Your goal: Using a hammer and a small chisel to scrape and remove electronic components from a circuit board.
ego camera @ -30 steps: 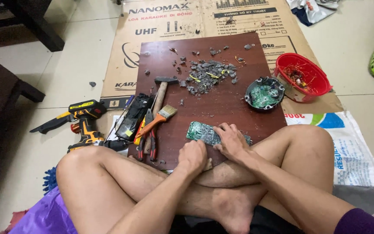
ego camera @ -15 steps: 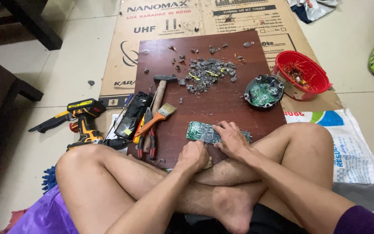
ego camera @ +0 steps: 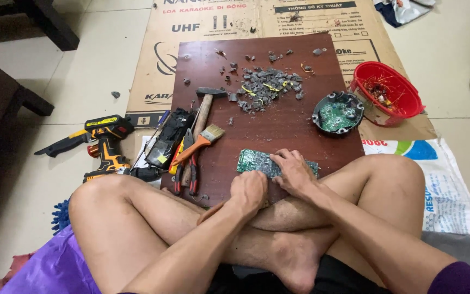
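Circuit board (ego camera: 257,161), green and rectangular with small parts studding its face, lies at the near edge of a dark brown wooden board (ego camera: 278,128), just in front of the person's crossed bare legs. From the head camera, a flattened brown cardboard box (ego camera: 153,65) printed with dark lettering and line drawings lies under the wooden board, and at the right a white woven sack (ego camera: 441,185) with blue, red and green print is spread on the tiled floor. The right hand (ego camera: 295,171) presses flat on the circuit board's right half, fingers spread and bent over it, hiding that part. The left hand (ego camera: 248,190) is curled into a fist at the board's near edge; it seems to grip something small, but what it closes on cannot be made out. Farther up the wooden board sits a heap of grey broken bits (ego camera: 265,87) with yellow wire scraps, and to the right a round black housing (ego camera: 337,113) with a green board inside. A red plastic basket (ego camera: 393,87) stands beyond it on the cardboard. At the left lie a hammer (ego camera: 205,106), a paintbrush (ego camera: 202,139) with an orange handle, red-handled pliers (ego camera: 186,171) and a yellow and black cordless drill (ego camera: 104,144). A green object at the right edge is cut off by the frame.
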